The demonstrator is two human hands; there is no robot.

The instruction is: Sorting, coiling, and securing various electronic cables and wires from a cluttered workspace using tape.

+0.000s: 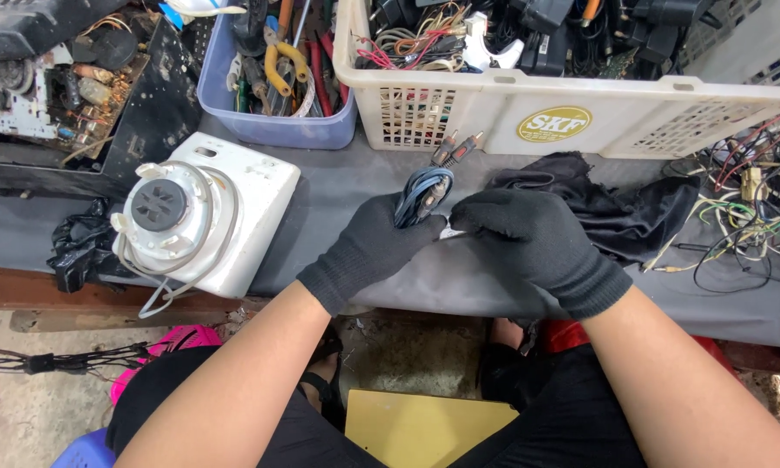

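Spreading across the middle of the frame, the grey worktop [338, 195] carries everything here. Along its upper right edge sits a cream crate [572, 108] full of dark cables and adapters, and left of that a blue tub [273, 126] of hand tools. At the upper left lies an opened chassis [69, 95] with bare parts showing. Below it, at centre left, a white camera [203, 221] rests lens-up. A black cloth [615, 204] lies crumpled at centre right, with loose wires [754, 208] tangled beyond it at the right edge. Just below centre, the left hand [368, 247], in a black glove, has its grip clamped round a coiled blue cable [420, 195], the plugs poking up toward the crate. The right hand [528, 238], gloved too, pinches something small and pale beside the coil, its grip closed.
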